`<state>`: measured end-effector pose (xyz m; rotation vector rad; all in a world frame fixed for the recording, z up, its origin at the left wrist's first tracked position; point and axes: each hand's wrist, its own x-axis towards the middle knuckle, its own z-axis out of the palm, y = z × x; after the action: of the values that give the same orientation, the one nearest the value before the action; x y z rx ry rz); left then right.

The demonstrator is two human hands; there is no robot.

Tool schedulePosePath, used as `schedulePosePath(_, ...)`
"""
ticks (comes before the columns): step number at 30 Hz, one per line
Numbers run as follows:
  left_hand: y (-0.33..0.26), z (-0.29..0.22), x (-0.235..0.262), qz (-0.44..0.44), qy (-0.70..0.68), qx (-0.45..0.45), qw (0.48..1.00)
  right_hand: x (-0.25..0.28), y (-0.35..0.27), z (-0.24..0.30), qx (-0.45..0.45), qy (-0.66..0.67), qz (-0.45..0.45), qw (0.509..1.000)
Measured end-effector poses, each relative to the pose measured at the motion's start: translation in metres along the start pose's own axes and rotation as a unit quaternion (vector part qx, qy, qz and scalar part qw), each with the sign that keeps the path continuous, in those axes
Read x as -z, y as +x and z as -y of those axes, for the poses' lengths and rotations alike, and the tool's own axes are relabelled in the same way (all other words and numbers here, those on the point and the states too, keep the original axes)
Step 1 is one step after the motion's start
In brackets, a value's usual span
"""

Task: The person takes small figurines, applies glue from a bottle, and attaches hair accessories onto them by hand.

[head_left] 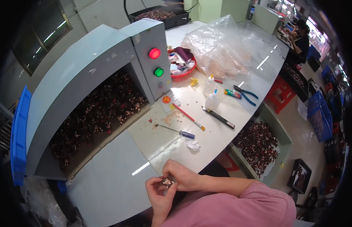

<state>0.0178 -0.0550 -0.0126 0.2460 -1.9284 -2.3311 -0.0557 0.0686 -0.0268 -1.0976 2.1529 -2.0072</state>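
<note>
Close to my body, over the table's near edge, both hands are together at a small dark piece with pale pinkish bits [168,183]. My left hand [158,195] pinches it from below between thumb and fingers. My right hand [181,177] has its fingers closed at the piece's upper side, partly covering it. What the piece is exactly, I cannot make out. Beyond my hands lie a crumpled white tissue [193,145] and a screwdriver [186,134] with a blue handle. Pale crumbs [170,118] are scattered near a red-handled brush [189,117].
At the left, a grey arched machine [75,56] holds many dark pieces [100,102]. A utility knife [218,117], pliers [247,94], squeeze bottles [212,102] and a clear plastic bag [221,49] lie farther back. A green bin [283,142] stands right; a person [301,43] sits beyond.
</note>
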Motion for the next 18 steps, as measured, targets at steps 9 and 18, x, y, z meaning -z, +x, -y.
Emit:
schedulePosePath(9,0.0013,0.0032,-0.0001,0.013,0.027,-0.015,0.999,0.0033,-0.0008,0.0018,-0.009,0.002,0.003,1.000)
schedulePosePath(18,-0.0011,0.0032,0.0018,0.005,0.035,-0.009,0.999,0.0021,-0.0024,0.0034,-0.015,0.009,0.009,1.000)
